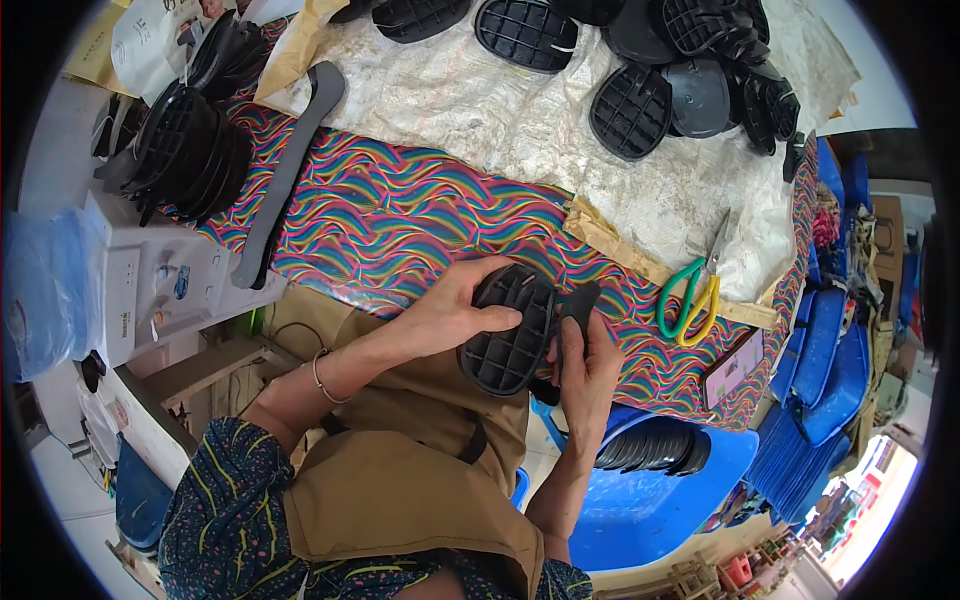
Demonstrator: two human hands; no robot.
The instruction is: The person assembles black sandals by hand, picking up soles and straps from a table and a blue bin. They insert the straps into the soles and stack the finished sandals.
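Observation:
My left hand (470,312) is closed on a black oval plastic pad (507,345) with a grid of ribs facing up, its thumb lying across the ribs. Close beside the pad, my right hand (590,365) pinches a dark, flat strip (575,308) with a rounded upper end. Its lower part is hidden by the fingers. Both hands are over my lap at the table's near edge. A long dark strip (290,170), wider at both ends, lies on the patterned cloth to the left. Scissors (690,292) with green and yellow handles rest to the right.
More black ribbed pads (630,112) lie on a white sheet (450,110) at the back. Stacked pads (190,155) stand at the left, near a white machine (150,270). A phone (734,369) is at the right edge. Below, a blue tub (640,525) holds black curved pieces (655,446).

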